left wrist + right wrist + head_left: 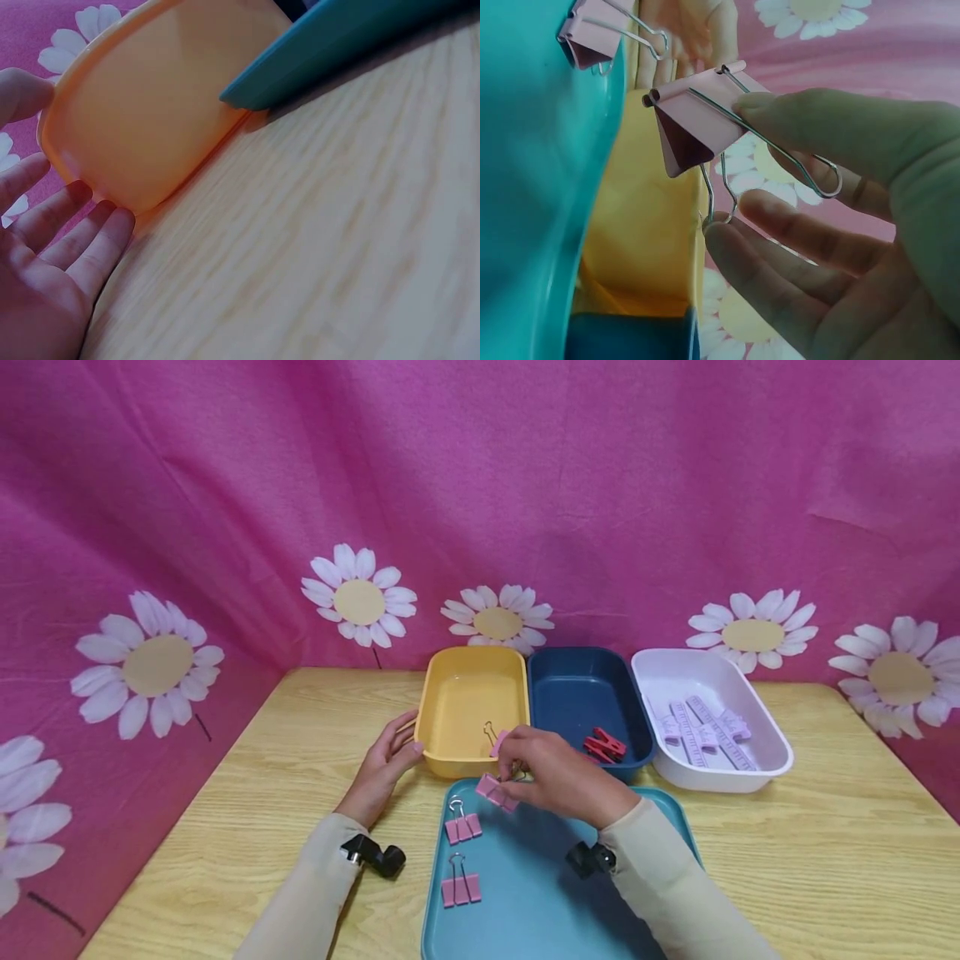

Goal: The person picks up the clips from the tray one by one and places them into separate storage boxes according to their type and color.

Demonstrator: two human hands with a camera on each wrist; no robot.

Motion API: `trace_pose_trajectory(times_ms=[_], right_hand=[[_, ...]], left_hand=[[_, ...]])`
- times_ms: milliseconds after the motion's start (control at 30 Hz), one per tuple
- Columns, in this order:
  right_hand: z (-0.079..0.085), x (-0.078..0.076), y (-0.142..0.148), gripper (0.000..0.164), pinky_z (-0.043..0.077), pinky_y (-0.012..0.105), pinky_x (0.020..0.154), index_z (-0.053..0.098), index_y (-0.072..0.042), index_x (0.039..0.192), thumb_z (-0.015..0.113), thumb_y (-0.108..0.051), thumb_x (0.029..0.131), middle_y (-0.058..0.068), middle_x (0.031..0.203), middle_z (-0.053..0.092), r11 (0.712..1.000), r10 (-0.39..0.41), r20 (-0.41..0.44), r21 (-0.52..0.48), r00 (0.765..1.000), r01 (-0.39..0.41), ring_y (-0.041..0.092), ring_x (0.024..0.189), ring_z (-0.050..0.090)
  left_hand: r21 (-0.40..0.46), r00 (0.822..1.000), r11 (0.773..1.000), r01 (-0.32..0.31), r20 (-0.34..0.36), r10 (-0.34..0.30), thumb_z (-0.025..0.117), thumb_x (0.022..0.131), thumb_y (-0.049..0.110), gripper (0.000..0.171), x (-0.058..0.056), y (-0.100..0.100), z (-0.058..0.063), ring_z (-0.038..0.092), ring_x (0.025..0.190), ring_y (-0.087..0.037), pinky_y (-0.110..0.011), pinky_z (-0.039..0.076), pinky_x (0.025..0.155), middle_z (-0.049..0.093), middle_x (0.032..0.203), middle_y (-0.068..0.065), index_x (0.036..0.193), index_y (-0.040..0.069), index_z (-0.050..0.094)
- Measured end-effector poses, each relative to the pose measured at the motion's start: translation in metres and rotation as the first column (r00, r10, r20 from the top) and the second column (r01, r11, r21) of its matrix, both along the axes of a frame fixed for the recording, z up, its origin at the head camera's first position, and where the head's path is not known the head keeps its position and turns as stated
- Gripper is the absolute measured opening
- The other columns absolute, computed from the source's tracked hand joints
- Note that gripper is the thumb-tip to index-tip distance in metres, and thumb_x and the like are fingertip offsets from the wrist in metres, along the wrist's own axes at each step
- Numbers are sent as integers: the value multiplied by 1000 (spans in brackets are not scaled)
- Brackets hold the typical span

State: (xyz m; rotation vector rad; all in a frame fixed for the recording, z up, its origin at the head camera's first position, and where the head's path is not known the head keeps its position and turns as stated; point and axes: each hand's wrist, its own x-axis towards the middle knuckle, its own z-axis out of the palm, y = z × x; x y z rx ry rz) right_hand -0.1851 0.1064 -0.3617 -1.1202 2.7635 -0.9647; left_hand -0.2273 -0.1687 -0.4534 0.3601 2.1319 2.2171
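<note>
My right hand (551, 772) pinches a pink binder clip (705, 116) with silver wire handles, above the near edge of the yellow bin and the far edge of the teal tray (555, 893). In the right wrist view, the thumb presses one handle and fingertips touch the other. My left hand (384, 768) rests against the left side of the yellow bin (472, 693), fingers fairly straight along its wall. Inside that bin lies another pink binder clip (497, 743), partly hidden behind the right hand. Two pink binder clips, one farther (463, 828) and one nearer (461, 890), lie on the tray's left side.
Right of the yellow bin stands a navy bin (581, 685) with red clothespins (604, 746). A white bin (720, 777) beside it holds several lilac measuring tapes (708, 727). A pink flowered cloth (600, 527) hangs behind the wooden table (825, 843).
</note>
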Motion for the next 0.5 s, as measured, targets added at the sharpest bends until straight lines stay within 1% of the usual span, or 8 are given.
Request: trace_pose_trajectory(times_ms=[100, 233, 333, 500], right_hand=[[2, -1, 2, 16, 56, 23, 71, 65, -20, 81, 81, -18, 79, -5, 98, 58, 1000, -29, -21, -13, 999, 28, 13, 93, 53], [6, -6, -1, 16, 54, 18, 68, 65, -20, 82, 81, -19, 78, -5, 95, 60, 998, -55, -4, -35, 998, 55, 15, 91, 56], [9, -11, -3, 16, 54, 20, 68, 65, -19, 82, 81, -21, 79, -5, 91, 60, 998, -49, -12, -41, 999, 49, 17, 89, 57], [13, -18, -8, 16, 56, 28, 70, 65, -19, 81, 80, -21, 79, -5, 88, 61, 998, -29, -36, -49, 999, 27, 19, 87, 58]], left_hand=[[-1, 1000, 1000, -2, -4, 2, 59, 97, 19, 58, 0, 1, -1, 41, 134, -23, -28, 44, 102, 41, 148, -11, 148, 15, 34], [5, 1000, 1000, 9, -23, -9, 59, 97, 18, 56, -3, 0, -2, 40, 134, -22, -27, 44, 102, 41, 148, -10, 148, 15, 35], [5, 999, 1000, 14, -35, -13, 58, 98, 18, 55, -4, -1, -4, 41, 134, -22, -28, 43, 102, 42, 147, -9, 148, 16, 35], [-4, 1000, 1000, 8, -25, -8, 58, 97, 19, 54, -3, -3, -4, 41, 134, -22, -31, 43, 104, 42, 147, -8, 147, 18, 36]])
